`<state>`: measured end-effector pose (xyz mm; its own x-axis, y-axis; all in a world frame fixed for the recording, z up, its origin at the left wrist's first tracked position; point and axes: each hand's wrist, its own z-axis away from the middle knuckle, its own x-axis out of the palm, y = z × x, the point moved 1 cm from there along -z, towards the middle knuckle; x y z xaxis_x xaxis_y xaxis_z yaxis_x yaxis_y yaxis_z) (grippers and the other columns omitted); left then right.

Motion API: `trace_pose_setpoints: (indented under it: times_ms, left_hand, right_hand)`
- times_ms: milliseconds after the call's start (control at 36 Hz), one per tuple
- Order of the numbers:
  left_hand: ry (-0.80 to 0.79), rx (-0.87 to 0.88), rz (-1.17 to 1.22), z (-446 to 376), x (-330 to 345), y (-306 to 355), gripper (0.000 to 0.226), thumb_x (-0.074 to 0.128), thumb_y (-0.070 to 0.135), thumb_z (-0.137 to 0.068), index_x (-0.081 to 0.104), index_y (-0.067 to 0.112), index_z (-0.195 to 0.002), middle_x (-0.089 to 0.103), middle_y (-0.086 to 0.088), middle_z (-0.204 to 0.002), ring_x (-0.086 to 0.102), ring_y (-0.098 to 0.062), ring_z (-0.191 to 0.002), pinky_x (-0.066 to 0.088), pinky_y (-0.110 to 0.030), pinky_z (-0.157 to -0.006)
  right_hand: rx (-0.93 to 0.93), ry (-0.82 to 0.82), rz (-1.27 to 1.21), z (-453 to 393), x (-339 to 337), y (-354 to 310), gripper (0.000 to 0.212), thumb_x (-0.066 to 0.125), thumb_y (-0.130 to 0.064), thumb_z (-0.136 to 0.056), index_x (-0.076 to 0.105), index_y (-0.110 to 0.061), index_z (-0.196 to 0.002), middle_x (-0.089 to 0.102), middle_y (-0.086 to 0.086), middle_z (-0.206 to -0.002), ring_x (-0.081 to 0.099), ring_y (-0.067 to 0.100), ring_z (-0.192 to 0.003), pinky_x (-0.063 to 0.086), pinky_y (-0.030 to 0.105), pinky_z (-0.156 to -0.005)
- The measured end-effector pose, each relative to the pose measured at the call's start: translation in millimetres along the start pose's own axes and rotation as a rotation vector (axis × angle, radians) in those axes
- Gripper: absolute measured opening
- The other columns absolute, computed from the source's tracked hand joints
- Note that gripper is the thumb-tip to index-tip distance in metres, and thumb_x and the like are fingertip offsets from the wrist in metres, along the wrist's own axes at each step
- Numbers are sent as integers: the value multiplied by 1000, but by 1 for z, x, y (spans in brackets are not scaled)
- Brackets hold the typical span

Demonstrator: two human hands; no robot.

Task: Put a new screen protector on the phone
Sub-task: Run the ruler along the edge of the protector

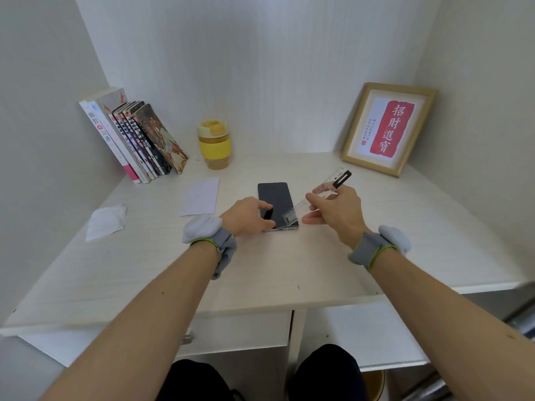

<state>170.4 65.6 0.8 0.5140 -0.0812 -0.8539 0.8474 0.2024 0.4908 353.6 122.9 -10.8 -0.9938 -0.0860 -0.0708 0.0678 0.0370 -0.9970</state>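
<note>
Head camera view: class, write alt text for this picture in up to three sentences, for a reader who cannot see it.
A person's left hand steadies a dark phone lying flat on a pale desk, while the right hand holds a clear ruler slanted over its lower right corner. Behind stand books, a yellow cup and a framed picture.

walls: pale, finely striped panels (pixel 260 68) closing in a corner nook on three sides | counter: whitish wood-grain top (pixel 260 273) | below: white drawer front (pixel 237 331) and a lower white shelf (pixel 376 337) to its right | light: soft, even, faint shadows
</note>
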Motion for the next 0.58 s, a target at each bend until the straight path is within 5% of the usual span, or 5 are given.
trace_pose_setpoints:
  times_ms: [333, 583]
  left_hand:
    - [42, 25, -22, 0, 2, 2, 54, 64, 37, -88, 49, 22, -138, 52, -5, -136, 52, -23, -120, 39, -27, -97]
    - [38, 30, -29, -3, 1, 2, 54, 64, 36, -89, 48, 22, -139, 43, -3, -145, 46, -21, -127, 36, -27, -99]
  right_hand:
    - [-34, -34, 41, 8, 13, -4, 24, 69, -9, -87, 60, 3, -107, 64, 33, -96, 70, 31, -55, 60, 34, -52]
    - [-58, 3, 108, 2, -7, -6, 18, 66, -9, -88, 60, -1, -103, 66, 30, -91, 71, 33, -56, 61, 47, -60]
